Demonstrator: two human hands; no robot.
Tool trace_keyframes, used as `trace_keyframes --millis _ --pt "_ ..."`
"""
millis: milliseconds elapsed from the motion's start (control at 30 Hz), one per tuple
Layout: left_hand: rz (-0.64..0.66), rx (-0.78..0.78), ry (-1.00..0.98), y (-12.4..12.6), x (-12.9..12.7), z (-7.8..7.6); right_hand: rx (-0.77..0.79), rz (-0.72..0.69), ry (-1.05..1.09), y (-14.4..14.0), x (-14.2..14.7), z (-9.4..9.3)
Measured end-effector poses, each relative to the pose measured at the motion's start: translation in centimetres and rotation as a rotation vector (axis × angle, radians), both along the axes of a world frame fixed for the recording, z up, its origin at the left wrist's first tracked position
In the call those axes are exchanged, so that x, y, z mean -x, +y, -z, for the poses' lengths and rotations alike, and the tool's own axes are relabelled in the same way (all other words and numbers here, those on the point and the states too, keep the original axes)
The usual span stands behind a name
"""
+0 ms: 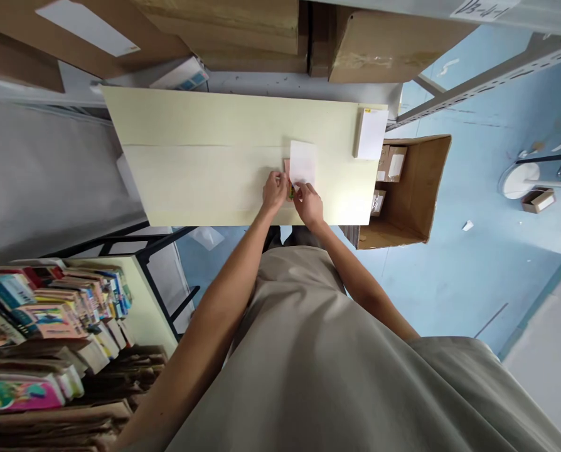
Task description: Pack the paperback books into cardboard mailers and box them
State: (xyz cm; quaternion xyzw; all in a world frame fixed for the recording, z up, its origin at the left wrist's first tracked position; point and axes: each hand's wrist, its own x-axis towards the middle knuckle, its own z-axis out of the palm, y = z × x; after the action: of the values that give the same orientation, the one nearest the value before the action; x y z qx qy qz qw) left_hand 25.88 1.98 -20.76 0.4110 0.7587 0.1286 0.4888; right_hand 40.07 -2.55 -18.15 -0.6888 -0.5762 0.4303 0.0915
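On the pale yellow table [191,169] a white sheet or envelope [303,161] lies over a small pinkish item whose edge shows at its left. My left hand [274,191] and my right hand [308,202] meet at the near edge of that sheet, fingers pinched around a small colourful item [290,189] between them. Which hand holds it I cannot tell exactly; both touch it. A stack of white paper [371,133] rests at the table's far right corner.
An open cardboard box [419,188] with small packages stands right of the table. Large cardboard boxes [365,44] sit on shelving behind. Stacks of books [49,326] fill a table at the lower left. The floor [473,263] is blue.
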Motion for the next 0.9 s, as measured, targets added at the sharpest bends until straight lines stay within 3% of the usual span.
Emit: trace_keyframes --millis 133,267,400,500,700,900 --pt "0.046 0.017 0.045 -0.1 0.0 -1.3 0.047 -0.057 -0.057 0.0 1.9 0.7" --pt "0.064 0.025 0.112 0.0 -0.2 -1.9 0.015 -0.102 -0.009 -0.4 1.2 0.7" --pt "0.071 0.047 0.137 0.0 -0.1 -1.8 -0.074 0.104 -0.031 -0.2 -1.9 1.3" --pt "0.069 0.06 0.139 -0.1 -0.1 -1.8 -0.04 0.226 -0.05 0.7 -4.1 2.7" --pt "0.062 0.094 0.15 0.1 0.2 -2.1 0.094 0.254 0.096 3.2 -5.0 4.9" --pt "0.049 0.096 0.138 -0.2 0.8 -2.3 0.124 0.215 0.284 3.5 -5.7 3.7"
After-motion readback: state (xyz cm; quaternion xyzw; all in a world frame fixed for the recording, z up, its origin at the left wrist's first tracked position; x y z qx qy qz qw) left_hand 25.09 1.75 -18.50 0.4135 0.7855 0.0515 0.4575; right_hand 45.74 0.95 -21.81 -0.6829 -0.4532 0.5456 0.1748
